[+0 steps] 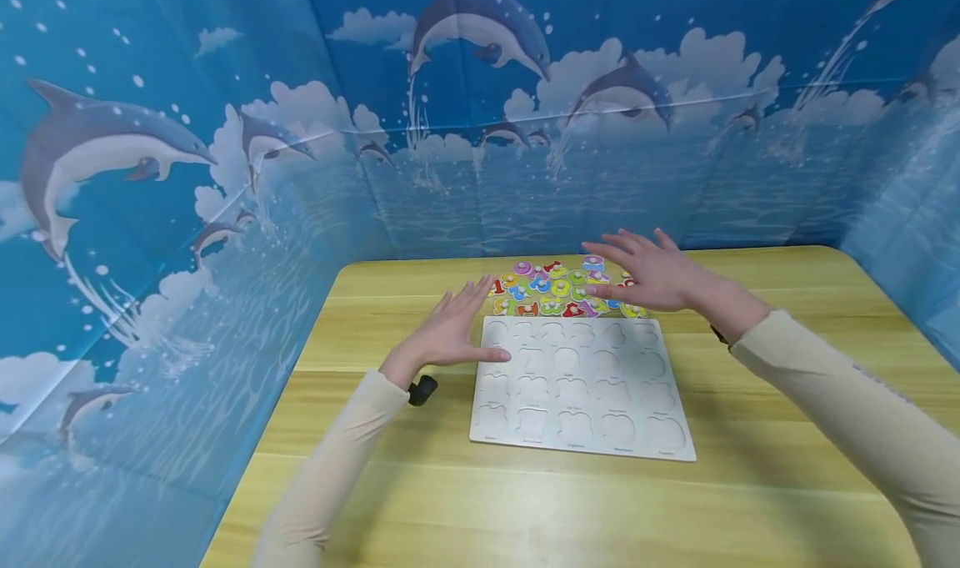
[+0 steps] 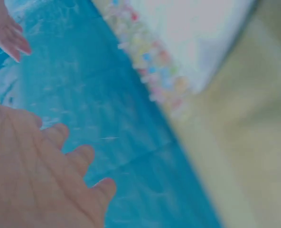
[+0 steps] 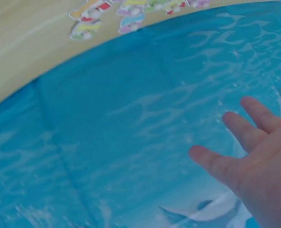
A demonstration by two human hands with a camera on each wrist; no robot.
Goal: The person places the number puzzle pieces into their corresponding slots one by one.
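A pale yellow wooden table (image 1: 525, 501) with visible grain and rounded far corners spreads below both hands. Flat on it lies a white board (image 1: 585, 384), mostly between the left hand (image 1: 453, 330) and the right hand (image 1: 656, 276) and nearer the person than either; its far left corner sits beside the left hand's fingers. Rows of shallow recesses cover it. Beyond the board, colourful knobbed pieces (image 1: 560, 287) crowd together from the left hand's fingertips across to below the right hand; some seem to overlap, though they are small to judge.
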